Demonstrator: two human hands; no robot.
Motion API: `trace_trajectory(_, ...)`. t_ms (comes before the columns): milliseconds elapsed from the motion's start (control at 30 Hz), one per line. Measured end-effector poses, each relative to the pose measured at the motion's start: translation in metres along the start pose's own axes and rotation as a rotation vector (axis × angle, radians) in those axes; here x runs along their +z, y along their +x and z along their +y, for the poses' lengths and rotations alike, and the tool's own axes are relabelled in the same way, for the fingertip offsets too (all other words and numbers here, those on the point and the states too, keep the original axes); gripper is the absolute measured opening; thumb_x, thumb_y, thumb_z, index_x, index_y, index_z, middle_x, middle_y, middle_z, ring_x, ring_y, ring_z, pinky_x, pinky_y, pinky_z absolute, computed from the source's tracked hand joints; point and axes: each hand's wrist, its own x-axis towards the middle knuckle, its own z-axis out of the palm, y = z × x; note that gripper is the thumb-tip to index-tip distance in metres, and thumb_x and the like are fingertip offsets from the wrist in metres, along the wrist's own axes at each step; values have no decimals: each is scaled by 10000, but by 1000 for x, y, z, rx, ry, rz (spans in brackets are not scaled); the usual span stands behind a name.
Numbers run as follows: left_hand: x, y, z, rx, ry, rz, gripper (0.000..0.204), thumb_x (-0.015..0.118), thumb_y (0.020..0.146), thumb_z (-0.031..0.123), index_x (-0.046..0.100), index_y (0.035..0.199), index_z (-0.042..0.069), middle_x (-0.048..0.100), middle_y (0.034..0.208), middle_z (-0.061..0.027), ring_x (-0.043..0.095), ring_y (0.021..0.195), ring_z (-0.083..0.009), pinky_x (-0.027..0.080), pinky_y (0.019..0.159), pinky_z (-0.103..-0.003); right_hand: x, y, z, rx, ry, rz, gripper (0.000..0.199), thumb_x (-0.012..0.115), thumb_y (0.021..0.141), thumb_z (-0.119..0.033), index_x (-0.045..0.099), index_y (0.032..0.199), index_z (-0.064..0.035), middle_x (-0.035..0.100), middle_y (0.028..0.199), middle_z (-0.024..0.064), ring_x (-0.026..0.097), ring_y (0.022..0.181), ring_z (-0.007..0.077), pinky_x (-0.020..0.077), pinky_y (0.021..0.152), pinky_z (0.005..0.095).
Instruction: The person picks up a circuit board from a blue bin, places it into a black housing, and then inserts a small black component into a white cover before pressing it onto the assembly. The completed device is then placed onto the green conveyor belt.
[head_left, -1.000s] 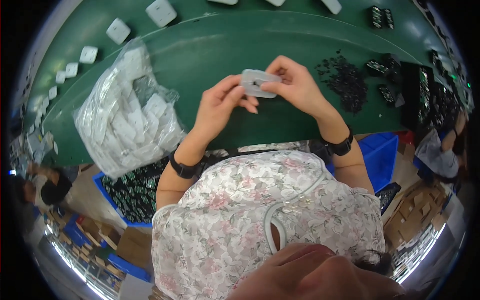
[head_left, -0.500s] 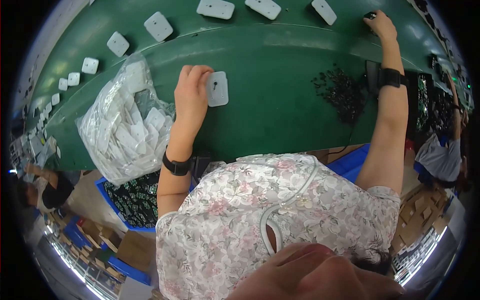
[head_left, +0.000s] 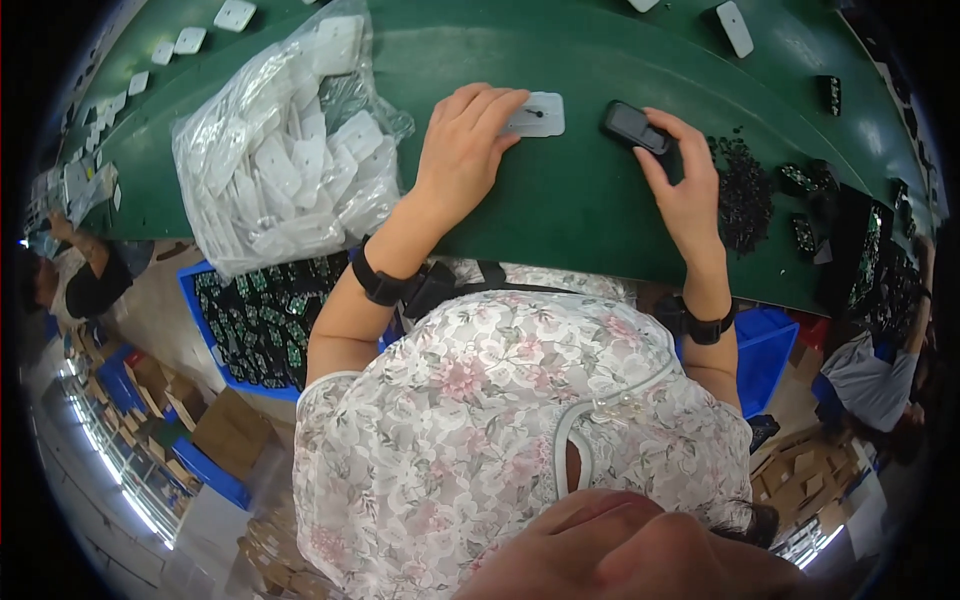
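Observation:
My left hand (head_left: 468, 148) lies over the left end of a white plastic plate (head_left: 540, 115), thumb on its near side and fingers on the far side. The plate rests sideways on the green table, with a small dark mark in its middle. To the right of it, my right hand (head_left: 690, 185) pinches a black rounded-rectangular plastic case (head_left: 634, 126) between thumb and fingers. A gap separates the case from the plate. Just right of that hand is a heap of small black parts (head_left: 742, 195).
Left of my left arm, a clear bag (head_left: 290, 170) of white plates covers part of the green table (head_left: 590, 220). Dark pieces with circuit boards (head_left: 800, 180) lie on the right. Blue bins (head_left: 240, 375) stand below the table edge. Other people work at both sides.
My right hand has come from the far right toward the middle with the black case. The white plate has turned from upright to sideways under my left hand. The whole view has shifted.

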Motion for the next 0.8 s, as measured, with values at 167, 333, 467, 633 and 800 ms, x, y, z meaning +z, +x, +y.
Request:
trace_trajectory(167, -4, 0, 1, 7, -85, -11, 510, 653, 731, -1, 539, 1221, 77, 601, 1119, -100, 544, 1057, -289, 433, 878, -406, 4, 9, -15, 12, 99, 2, 331, 698, 785, -22, 625, 1107, -20, 643, 1129, 107, 613, 1032, 242, 463, 918, 318)
trace_trajectory(333, -5, -14, -8, -86, -275, 158, 500, 573, 759, -81, 548, 1237, 64, 590, 1201, -122, 553, 1097, -324, 461, 917, -389, 27, 35, -38, -276, 169, -121, 351, 695, 759, 8, 622, 1101, -19, 641, 1140, 109, 601, 1053, 256, 470, 913, 326)
trace_trajectory(467, -10, -19, -5, -96, -298, 118, 489, 500, 771, -107, 570, 1225, 63, 572, 1265, -116, 543, 1149, -305, 448, 949, -379, 42, 51, -36, -369, 158, -238, 356, 696, 747, 3, 620, 1094, -20, 640, 1129, 108, 596, 1051, 280, 481, 900, 346)
trace_trajectory(633, -8, -22, -6, -51, -146, 31, 528, 480, 747, -93, 572, 1237, 81, 566, 1291, -80, 531, 1186, -272, 418, 974, -372, 47, 53, -37, -355, 142, -289, 353, 695, 744, 6, 621, 1088, -25, 638, 1128, 107, 595, 1045, 282, 482, 898, 350)
trace_trajectory(800, -8, -26, -3, -24, -6, -19, 524, 510, 737, -67, 573, 1236, 76, 558, 1310, -66, 518, 1213, -247, 425, 957, -369, 51, 47, -42, -366, 61, -256, 357, 692, 738, 21, 621, 1085, -24, 638, 1130, 106, 595, 1040, 277, 488, 889, 348)
